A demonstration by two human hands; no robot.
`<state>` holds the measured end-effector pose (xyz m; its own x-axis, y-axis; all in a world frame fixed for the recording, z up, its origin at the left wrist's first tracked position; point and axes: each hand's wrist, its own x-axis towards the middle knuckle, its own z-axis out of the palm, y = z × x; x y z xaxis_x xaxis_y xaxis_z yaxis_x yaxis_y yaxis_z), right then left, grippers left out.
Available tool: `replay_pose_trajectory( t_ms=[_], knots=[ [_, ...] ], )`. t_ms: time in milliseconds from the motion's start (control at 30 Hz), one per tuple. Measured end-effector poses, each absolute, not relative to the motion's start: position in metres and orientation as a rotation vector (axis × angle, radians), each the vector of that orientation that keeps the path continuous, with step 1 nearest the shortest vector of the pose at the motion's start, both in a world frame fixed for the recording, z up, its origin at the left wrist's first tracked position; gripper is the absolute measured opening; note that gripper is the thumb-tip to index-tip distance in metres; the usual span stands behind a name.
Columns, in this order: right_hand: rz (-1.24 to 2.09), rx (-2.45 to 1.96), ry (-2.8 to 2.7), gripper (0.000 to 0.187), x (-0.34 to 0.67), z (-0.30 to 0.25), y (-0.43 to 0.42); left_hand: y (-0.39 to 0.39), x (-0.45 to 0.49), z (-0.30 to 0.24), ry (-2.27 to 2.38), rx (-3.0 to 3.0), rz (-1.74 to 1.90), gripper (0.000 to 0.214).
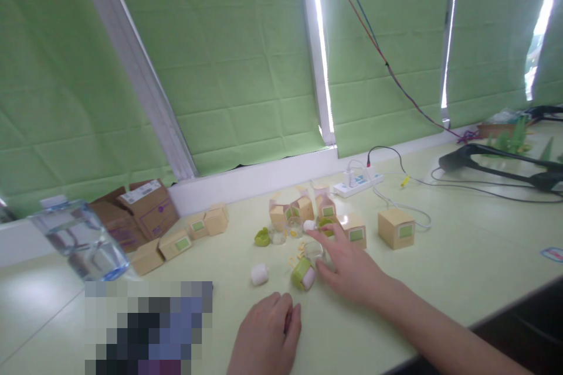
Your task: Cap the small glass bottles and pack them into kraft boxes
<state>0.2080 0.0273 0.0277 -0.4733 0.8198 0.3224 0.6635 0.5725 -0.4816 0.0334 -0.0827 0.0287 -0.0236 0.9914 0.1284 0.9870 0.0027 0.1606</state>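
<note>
My right hand (349, 266) reaches forward over the pale green table (461, 263), fingers spread, its fingertips touching a small clear jar (313, 250) and close to a green-capped jar lying on its side (302, 273). My left hand (268, 334) rests on the table near the front edge with the fingers curled under; I cannot see anything in it. A white cylinder (259, 274) lies left of the green-capped jar. A green lid (262, 237) and more small clear jars (285, 231) sit just beyond.
Several small tan boxes with green labels (396, 227) stand around the jars, more at the left (176, 243) beside brown cartons (141, 211). A clear water bottle (81, 240) is at the near left. A power strip (358, 184) and cables lie by the window; black frame (501, 161) at right.
</note>
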Motion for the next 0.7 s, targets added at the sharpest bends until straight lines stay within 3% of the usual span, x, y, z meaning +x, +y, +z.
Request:
replay_pose_trajectory(
  t_ms=[233,400,700],
  knots=[
    [0.475,-1.113,-2.37,0.05,0.211,0.025,0.029,-0.085,0.032,0.027,2.228,2.106,0.611,0.023],
    [0.511,-0.956,-2.45,0.051,0.211,0.032,0.023,-0.082,0.026,0.019,2.079,2.313,0.802,0.053],
    [0.576,-0.842,-2.456,0.056,0.212,0.036,0.015,-0.083,0.029,0.028,2.022,2.154,0.804,0.044]
  ],
)
